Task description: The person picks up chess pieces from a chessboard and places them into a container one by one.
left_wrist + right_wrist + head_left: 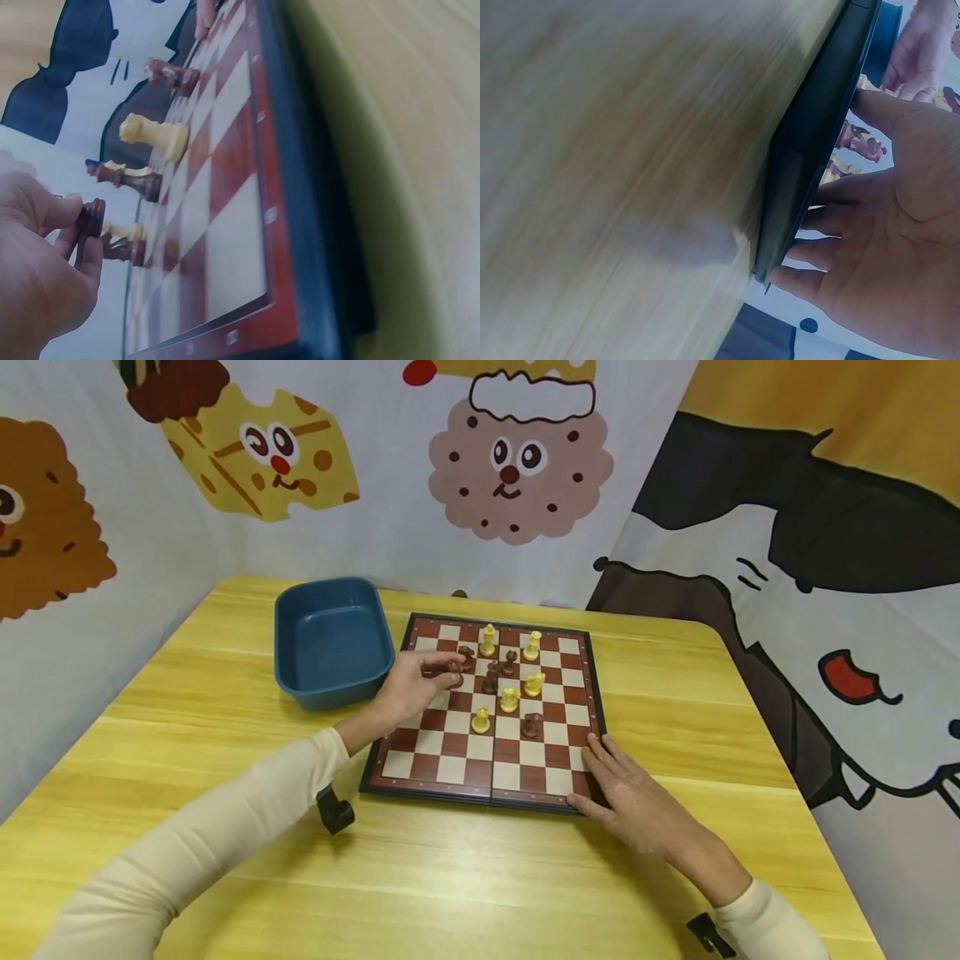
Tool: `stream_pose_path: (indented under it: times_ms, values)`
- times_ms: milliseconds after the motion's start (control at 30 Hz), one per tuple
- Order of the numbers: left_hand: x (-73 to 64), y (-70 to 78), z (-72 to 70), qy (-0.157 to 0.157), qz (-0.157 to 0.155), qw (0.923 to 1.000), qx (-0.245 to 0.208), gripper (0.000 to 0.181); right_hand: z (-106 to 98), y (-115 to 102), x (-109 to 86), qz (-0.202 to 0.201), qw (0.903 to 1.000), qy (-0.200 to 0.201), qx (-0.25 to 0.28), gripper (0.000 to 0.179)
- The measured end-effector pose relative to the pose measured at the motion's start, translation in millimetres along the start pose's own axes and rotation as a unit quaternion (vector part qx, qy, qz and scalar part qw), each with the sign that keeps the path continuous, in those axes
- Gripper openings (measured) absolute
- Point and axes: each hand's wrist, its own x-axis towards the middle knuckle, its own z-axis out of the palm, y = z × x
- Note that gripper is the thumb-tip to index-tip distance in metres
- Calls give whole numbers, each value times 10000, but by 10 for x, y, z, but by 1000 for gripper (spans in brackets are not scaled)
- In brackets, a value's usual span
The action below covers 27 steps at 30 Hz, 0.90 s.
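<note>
Between thumb and fingers my left hand [408,687] pinches a dark brown chess piece [92,216] over the left side of the chessboard [442,768]. Its top is hidden by the fingers. A dark brown knight [467,657] stands just beyond that hand. My right hand [637,806] rests with extended fingers on the board's near right corner and edge. Around the middle stand a dark king [491,678], a yellow knight [534,684], a dark knight [532,725] and several other yellow and brown pieces. Farther back are two taller yellow pieces, one a rook-topped shape [532,646].
A blue plastic bin [334,697] sits left of the board, close to its far left corner. Everything stands on a yellow wood-grain table [675,693]. Behind it hangs a cartoon-printed cloth [390,543].
</note>
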Motion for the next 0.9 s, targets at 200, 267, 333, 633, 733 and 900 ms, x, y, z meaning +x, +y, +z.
stream_pose_path:
  times_ms: [200,267,333,633,733,900]
  values:
    - [20,28,-140,226,308,9993,25,30,7,-5,-3,-14,10000,-51,-29,83]
    - [17,42,-184,283,468,9985,43,29,10,-4,-2,-8,10000,-67,-28,83]
    - [12,52,-226,310,557,9979,59,29,12,-1,-1,7,10000,-82,-28,83]
    - [16,80,-427,452,327,9984,40,30,-16,7,-6,88,9999,-102,54,84]
    - [-5,74,-511,536,296,9980,167,30,-23,6,-6,82,9999,-110,46,84]
    - [-30,58,-658,674,239,9970,287,29,-20,1,-3,66,9999,-109,54,84]
